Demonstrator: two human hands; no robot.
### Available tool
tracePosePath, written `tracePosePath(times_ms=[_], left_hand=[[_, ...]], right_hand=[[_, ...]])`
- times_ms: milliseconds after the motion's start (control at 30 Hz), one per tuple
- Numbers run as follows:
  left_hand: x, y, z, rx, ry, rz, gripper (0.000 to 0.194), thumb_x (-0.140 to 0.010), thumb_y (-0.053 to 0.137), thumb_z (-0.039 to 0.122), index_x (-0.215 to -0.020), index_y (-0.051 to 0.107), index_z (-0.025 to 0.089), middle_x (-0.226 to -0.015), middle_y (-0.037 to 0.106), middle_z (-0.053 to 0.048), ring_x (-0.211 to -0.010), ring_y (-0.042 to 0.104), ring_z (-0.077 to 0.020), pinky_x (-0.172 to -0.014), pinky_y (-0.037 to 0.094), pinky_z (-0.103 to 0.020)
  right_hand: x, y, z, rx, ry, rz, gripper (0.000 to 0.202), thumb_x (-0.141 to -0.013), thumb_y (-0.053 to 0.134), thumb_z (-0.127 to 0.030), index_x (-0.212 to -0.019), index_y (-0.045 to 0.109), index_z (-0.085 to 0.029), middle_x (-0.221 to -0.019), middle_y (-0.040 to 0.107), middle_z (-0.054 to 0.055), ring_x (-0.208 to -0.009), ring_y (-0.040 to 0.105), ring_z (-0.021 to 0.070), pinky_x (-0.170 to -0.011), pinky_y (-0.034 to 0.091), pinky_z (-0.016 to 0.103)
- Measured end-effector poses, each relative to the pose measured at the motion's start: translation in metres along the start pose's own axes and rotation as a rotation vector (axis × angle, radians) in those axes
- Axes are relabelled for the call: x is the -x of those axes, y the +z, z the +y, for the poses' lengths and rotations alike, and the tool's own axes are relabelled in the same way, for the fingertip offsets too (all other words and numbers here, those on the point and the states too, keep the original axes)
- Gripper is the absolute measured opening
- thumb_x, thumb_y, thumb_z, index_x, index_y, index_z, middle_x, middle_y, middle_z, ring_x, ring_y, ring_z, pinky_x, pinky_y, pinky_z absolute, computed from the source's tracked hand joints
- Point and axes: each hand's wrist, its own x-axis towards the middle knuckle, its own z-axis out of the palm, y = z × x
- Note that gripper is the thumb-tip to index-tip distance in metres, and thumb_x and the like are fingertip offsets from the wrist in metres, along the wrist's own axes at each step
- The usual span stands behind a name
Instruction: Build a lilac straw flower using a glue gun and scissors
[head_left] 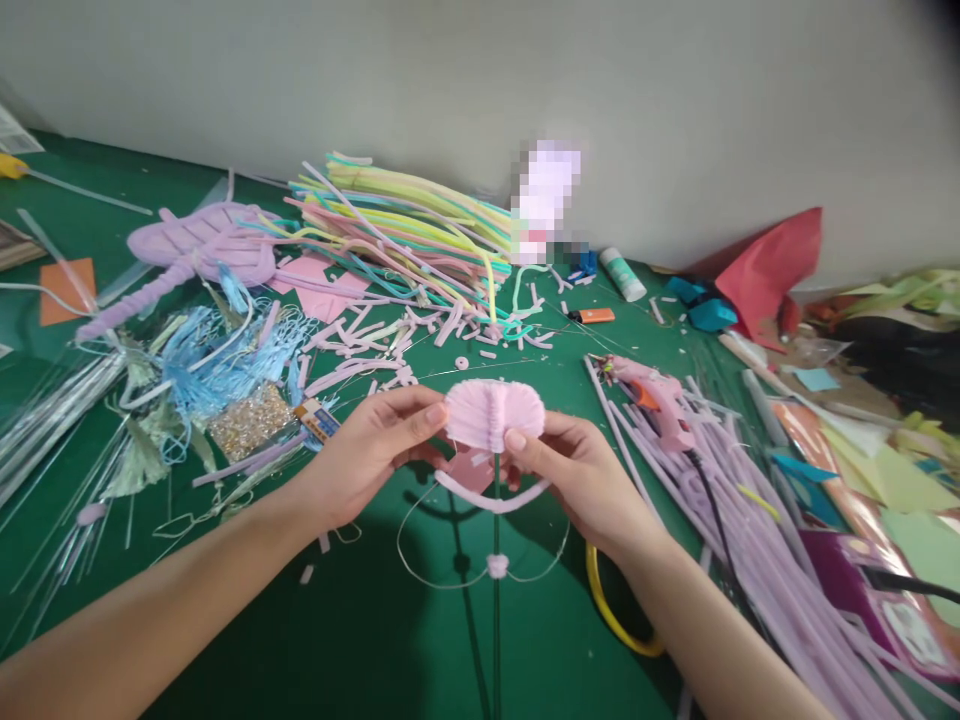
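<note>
Between my hands is a pale pink fan-shaped piece [469,415] that seems made of pipe cleaners, with a ridge down its middle. My left hand [382,435] pinches its left edge between thumb and fingers. The thumb of my right hand [574,465] presses on its lower right part, near the ridge, with the fingers behind. Below it curves a lilac pipe cleaner [495,503], its right end by my right fingers. A thin upright stem [496,650] runs down from the piece, bearing a small lilac knot [498,567] with a fine wire loop on either side.
A pink glue gun [664,400] lies on lilac pipe cleaners [720,510] at right. Behind are a coloured pipe cleaner bundle [420,220], cut bits, an orange lighter [595,316] and a glue stick [624,275]. Blue tassels [202,350] and a bag of beads [251,420] lie left.
</note>
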Motion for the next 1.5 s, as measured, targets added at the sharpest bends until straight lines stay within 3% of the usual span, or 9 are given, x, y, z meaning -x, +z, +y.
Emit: tracePosePath(times_ms=[233, 333, 433, 567, 867, 1000, 1167, 1333, 1500], left_hand=[[0.000, 0.004, 0.001, -0.236, 0.103, 0.099, 0.013, -0.077, 0.080, 0.030, -0.081, 0.072, 0.021, -0.073, 0.064, 0.003, -0.064, 0.059, -0.0104, -0.059, 0.055, -0.018], [0.000, 0.005, 0.000, -0.240, 0.088, 0.166, 0.015, -0.075, 0.081, 0.028, -0.075, 0.069, 0.019, -0.069, 0.062, 0.004, -0.061, 0.058, -0.0096, -0.059, 0.054, -0.018], [-0.001, 0.005, -0.001, -0.245, 0.074, 0.191, 0.017, -0.074, 0.081, 0.030, -0.074, 0.068, 0.019, -0.067, 0.061, 0.005, -0.058, 0.058, -0.0088, -0.058, 0.053, -0.018], [-0.002, 0.004, -0.002, -0.268, 0.072, 0.204, 0.017, -0.073, 0.082, 0.028, -0.073, 0.068, 0.019, -0.067, 0.062, 0.005, -0.058, 0.059, -0.0083, -0.058, 0.051, -0.017], [-0.002, 0.004, 0.001, -0.193, 0.017, 0.169, 0.023, -0.073, 0.082, 0.032, -0.067, 0.064, 0.018, -0.063, 0.061, 0.004, -0.057, 0.059, -0.0086, -0.058, 0.051, -0.019], [-0.001, 0.007, 0.003, -0.250, -0.006, 0.148, 0.021, -0.077, 0.079, 0.038, -0.082, 0.070, 0.020, -0.075, 0.066, 0.002, -0.066, 0.061, -0.0098, -0.060, 0.051, -0.019], [-0.002, 0.010, 0.003, -0.263, 0.013, 0.104, 0.016, -0.072, 0.082, 0.026, -0.078, 0.070, 0.019, -0.067, 0.060, 0.005, -0.061, 0.056, -0.0081, -0.057, 0.048, -0.017], [-0.002, 0.008, 0.004, -0.273, -0.002, 0.126, 0.014, -0.073, 0.080, 0.023, -0.080, 0.069, 0.018, -0.069, 0.062, 0.005, -0.063, 0.056, -0.0092, -0.059, 0.046, -0.018], [0.000, 0.010, 0.006, -0.290, 0.008, 0.128, 0.016, -0.072, 0.081, 0.025, -0.078, 0.068, 0.017, -0.068, 0.062, 0.004, -0.062, 0.056, -0.0099, -0.059, 0.046, -0.019]], right_hand=[[0.002, 0.001, -0.006, 0.203, -0.016, 0.022, 0.027, -0.080, 0.074, -0.046, -0.083, 0.073, -0.019, -0.070, 0.072, 0.001, -0.064, 0.066, 0.0137, -0.061, 0.052, 0.025], [0.003, -0.001, -0.006, 0.260, -0.034, 0.071, 0.036, -0.086, 0.065, -0.052, -0.074, 0.070, -0.018, -0.069, 0.070, 0.002, -0.061, 0.063, 0.0121, -0.058, 0.050, 0.023], [0.003, -0.003, -0.004, 0.256, -0.051, 0.109, 0.044, -0.087, 0.061, -0.055, -0.063, 0.066, -0.018, -0.062, 0.066, 0.002, -0.058, 0.060, 0.0116, -0.056, 0.048, 0.024], [0.003, -0.001, -0.004, 0.192, -0.050, 0.068, 0.038, -0.083, 0.067, -0.054, -0.067, 0.071, -0.020, -0.063, 0.067, 0.001, -0.058, 0.062, 0.0126, -0.058, 0.052, 0.025], [0.001, 0.001, 0.000, 0.184, -0.054, 0.062, 0.030, -0.085, 0.068, -0.049, -0.074, 0.076, -0.022, -0.067, 0.070, 0.002, -0.058, 0.063, 0.0121, -0.058, 0.054, 0.025], [0.001, 0.001, -0.001, 0.196, -0.058, 0.034, 0.029, -0.085, 0.068, -0.046, -0.073, 0.075, -0.021, -0.068, 0.071, 0.001, -0.061, 0.065, 0.0116, -0.058, 0.054, 0.022], [0.001, 0.002, 0.001, 0.271, -0.054, 0.016, 0.029, -0.090, 0.063, -0.042, -0.074, 0.072, -0.020, -0.073, 0.073, 0.002, -0.064, 0.065, 0.0116, -0.063, 0.054, 0.022], [-0.001, -0.002, 0.003, 0.170, -0.132, 0.180, 0.022, -0.093, 0.058, -0.039, -0.086, 0.068, -0.021, -0.074, 0.068, -0.001, -0.064, 0.064, 0.0115, -0.061, 0.051, 0.023], [0.001, -0.005, 0.000, 0.211, -0.248, 0.225, 0.039, -0.097, 0.048, -0.037, -0.061, 0.048, -0.021, -0.060, 0.052, -0.002, -0.062, 0.059, 0.0135, -0.058, 0.046, 0.026]])
